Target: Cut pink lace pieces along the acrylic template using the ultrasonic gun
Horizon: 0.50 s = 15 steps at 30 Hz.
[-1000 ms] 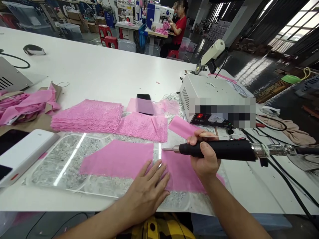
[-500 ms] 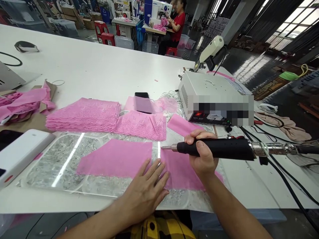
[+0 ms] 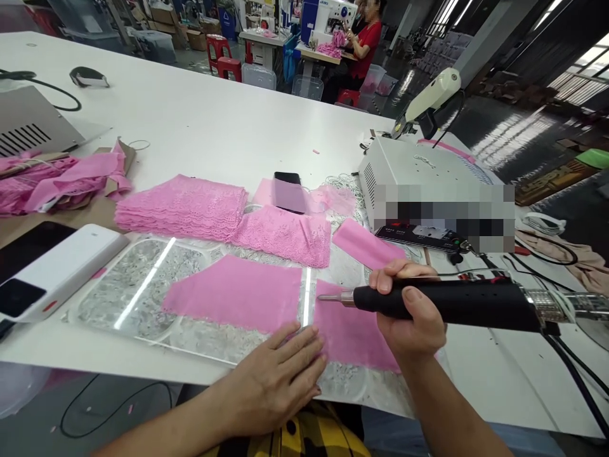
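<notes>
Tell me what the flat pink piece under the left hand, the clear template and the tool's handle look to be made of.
Flat pink piece: thin woven or knit fabric, matte, lying limp and flat. Clear template: probably acrylic, glossy; light strips glare off it and its edges shine. Tool handle in the right hand: likely black plastic or rubber, matte; its tip looks like bare metal.

Right hand (image 3: pixel 412 314) grips black cutting tool (image 3: pixel 447 303); left hand (image 3: pixel 280 371) flat on pink fabric (image 3: pixel 238 292).
</notes>
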### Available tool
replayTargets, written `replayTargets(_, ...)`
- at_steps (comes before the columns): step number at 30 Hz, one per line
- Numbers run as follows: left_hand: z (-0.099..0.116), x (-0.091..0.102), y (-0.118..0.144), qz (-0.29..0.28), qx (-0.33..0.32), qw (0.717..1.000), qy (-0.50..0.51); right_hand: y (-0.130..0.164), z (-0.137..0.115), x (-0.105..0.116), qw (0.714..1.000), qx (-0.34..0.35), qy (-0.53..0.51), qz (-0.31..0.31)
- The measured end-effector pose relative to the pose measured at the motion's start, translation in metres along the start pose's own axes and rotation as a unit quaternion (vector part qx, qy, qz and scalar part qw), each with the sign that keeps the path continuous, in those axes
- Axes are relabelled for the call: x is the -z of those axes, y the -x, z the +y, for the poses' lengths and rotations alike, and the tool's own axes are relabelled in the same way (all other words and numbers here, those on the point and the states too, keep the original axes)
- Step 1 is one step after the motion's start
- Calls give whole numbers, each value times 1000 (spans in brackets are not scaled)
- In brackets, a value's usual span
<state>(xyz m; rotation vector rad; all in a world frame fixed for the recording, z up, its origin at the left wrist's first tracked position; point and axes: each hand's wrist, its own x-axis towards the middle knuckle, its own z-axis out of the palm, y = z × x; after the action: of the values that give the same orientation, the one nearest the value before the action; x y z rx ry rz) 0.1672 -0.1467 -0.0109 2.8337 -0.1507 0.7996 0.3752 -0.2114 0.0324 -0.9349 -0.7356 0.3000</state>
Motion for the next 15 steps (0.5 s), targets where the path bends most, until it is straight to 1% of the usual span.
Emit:
replayTargets(9, 1, -1, 1, -14, 4, 1000, 9, 3, -1, 0, 1000, -4, 25, -3)
replayTargets(15, 0, 1, 0, -18, 2, 1000, 4, 3, -1, -1, 999, -4, 32, -32)
